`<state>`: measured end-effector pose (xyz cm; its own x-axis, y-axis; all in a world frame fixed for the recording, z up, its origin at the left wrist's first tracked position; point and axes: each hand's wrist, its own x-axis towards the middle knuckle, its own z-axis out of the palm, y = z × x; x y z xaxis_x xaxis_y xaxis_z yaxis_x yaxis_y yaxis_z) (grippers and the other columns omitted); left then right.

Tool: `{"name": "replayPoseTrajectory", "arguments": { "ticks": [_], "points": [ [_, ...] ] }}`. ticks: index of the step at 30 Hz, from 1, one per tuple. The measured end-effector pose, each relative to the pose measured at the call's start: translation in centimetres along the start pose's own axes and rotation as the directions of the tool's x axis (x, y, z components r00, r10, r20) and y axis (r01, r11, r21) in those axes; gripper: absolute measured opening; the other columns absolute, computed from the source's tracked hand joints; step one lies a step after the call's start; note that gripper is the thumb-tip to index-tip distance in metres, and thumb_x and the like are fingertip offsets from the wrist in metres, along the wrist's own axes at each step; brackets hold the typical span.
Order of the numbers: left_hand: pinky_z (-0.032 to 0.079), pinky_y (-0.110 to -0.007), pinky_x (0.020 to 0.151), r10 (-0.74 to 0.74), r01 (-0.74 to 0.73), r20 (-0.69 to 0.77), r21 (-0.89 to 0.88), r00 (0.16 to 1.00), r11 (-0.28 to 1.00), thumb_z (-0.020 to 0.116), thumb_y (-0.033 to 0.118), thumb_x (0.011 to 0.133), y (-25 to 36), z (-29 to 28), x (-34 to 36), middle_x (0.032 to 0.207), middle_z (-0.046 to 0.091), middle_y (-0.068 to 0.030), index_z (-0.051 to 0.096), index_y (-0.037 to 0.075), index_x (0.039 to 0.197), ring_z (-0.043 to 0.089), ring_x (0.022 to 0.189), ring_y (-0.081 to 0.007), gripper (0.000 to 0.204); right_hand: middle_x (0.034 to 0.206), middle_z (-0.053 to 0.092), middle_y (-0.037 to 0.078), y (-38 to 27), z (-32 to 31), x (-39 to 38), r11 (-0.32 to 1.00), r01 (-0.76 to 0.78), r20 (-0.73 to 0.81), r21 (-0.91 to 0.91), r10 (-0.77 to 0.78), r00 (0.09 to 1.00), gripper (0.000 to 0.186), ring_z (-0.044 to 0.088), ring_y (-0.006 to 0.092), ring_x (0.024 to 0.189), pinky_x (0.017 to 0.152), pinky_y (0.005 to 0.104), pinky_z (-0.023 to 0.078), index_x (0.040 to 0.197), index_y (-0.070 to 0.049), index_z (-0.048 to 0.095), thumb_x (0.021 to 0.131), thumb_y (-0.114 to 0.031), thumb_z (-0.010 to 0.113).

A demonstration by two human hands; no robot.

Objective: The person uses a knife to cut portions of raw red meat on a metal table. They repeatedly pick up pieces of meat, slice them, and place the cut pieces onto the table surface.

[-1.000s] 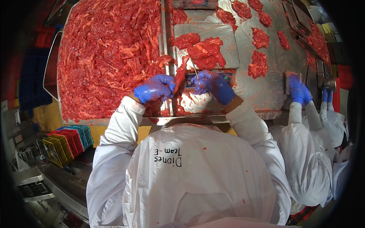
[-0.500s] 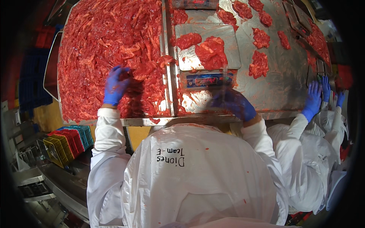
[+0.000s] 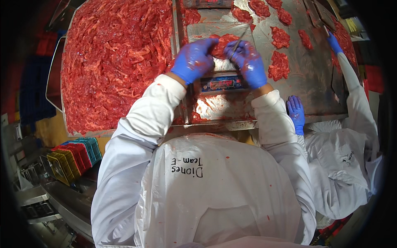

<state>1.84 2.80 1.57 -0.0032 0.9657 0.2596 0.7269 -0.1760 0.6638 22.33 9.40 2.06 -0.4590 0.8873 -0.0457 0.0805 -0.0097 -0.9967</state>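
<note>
Portion of red minced meat (image 3: 222,43) on the steel platform of a scale (image 3: 206,33), pinched between both blue-gloved hands. Left hand (image 3: 193,60) curled against the portion's left side, fingers closed on the meat. Right hand (image 3: 248,63) pressed against its right side, fingers bent around a thin knife (image 3: 238,42) as well as touching the meat; blade slanted up and away from the grip, tip over the far edge of the portion. Exact hold on the handle hidden under the glove.

Directly below the grip, toward the body: scale display (image 3: 221,84), partly covered by both wrists, smeared with meat. Below that, a wet steel table (image 3: 314,95) edge with scraps of mince.

Left of the grip, beyond a raised metal divider: large tray (image 3: 68,82) heaped with loose minced meat (image 3: 115,62), filling it to the rim, very near the left hand.

Right of the grip, well apart: several separate meat portions (image 3: 279,65) laid out on the steel table, more toward the far edge.

Further right: a co-worker in white coat, one gloved hand (image 3: 296,114) resting at the near table edge just beside the right elbow, other gloved hand (image 3: 334,42) out on the table at far right.

Low left, well apart from the grip: stacked coloured plastic crates (image 3: 74,157), yellow, red and teal.
</note>
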Motion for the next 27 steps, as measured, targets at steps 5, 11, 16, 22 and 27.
{"name": "replayPoseTrajectory", "arguments": {
  "ticks": [5,11,16,22,27],
  "points": [
    [0.056,-0.046,0.089,-0.085,0.081,0.036,0.112,0.996,0.990,0.070,0.022,0.086,-0.8,-1.2,-1.7,0.105,0.071,-0.0189,0.076,0.004,0.108,0.068,0.100,-0.0387,0.028,0.099,0.070,0.007,-0.4,-0.7,-2.3,0.968,-0.168,0.272,0.189,0.113,0.956,0.030,0.065,0.0131,0.088,0.085,0.0283,0.053,0.121,0.000,0.065,0.101,-0.022,0.068],
    [0.054,-0.048,0.083,0.012,-0.033,0.083,0.247,0.996,0.968,0.073,0.023,0.088,-1.8,-2.0,-3.9,0.095,0.069,-0.0155,0.075,0.004,0.095,0.067,0.094,-0.0373,0.021,0.095,0.070,0.004,4.2,-2.5,-5.5,0.865,-0.497,0.460,0.067,0.415,0.785,0.029,0.068,0.0125,0.083,0.077,0.0299,0.056,0.115,-0.004,0.070,0.100,-0.028,0.070],
    [0.054,-0.048,0.082,0.046,-0.035,-0.104,0.110,0.994,0.993,0.072,0.022,0.088,-0.9,-1.4,-3.7,0.103,0.069,-0.0145,0.075,0.005,0.100,0.067,0.092,-0.0382,0.021,0.085,0.067,0.003,0.2,-1.6,-5.9,0.895,-0.405,0.425,0.185,0.299,0.854,0.031,0.063,0.0129,0.075,0.070,0.0281,0.050,0.109,-0.004,0.072,0.101,-0.033,0.066],
    [0.054,-0.047,0.085,0.122,-0.152,0.132,0.246,0.984,0.957,0.072,0.016,0.084,-0.3,-0.5,-4.5,0.103,0.069,-0.0127,0.074,0.006,0.097,0.066,0.099,-0.0370,0.017,0.083,0.065,0.001,2.7,-2.5,-3.9,0.978,-0.193,0.426,-0.080,0.208,0.881,0.036,0.059,0.0118,0.073,0.067,0.0276,0.046,0.104,-0.004,0.073,0.099,-0.039,0.064],
    [0.054,-0.048,0.084,0.021,-0.031,0.074,0.132,0.997,0.991,0.072,0.017,0.085,-1.1,-2.5,-5.4,0.102,0.070,-0.0133,0.075,0.005,0.097,0.067,0.096,-0.0370,0.016,0.103,0.071,0.009,2.3,-5.1,-7.3,0.854,-0.482,0.531,0.196,0.320,0.784,0.045,0.067,0.0181,0.082,0.075,0.0336,0.054,0.119,-0.001,0.068,0.099,-0.041,0.066]
  ]
}}
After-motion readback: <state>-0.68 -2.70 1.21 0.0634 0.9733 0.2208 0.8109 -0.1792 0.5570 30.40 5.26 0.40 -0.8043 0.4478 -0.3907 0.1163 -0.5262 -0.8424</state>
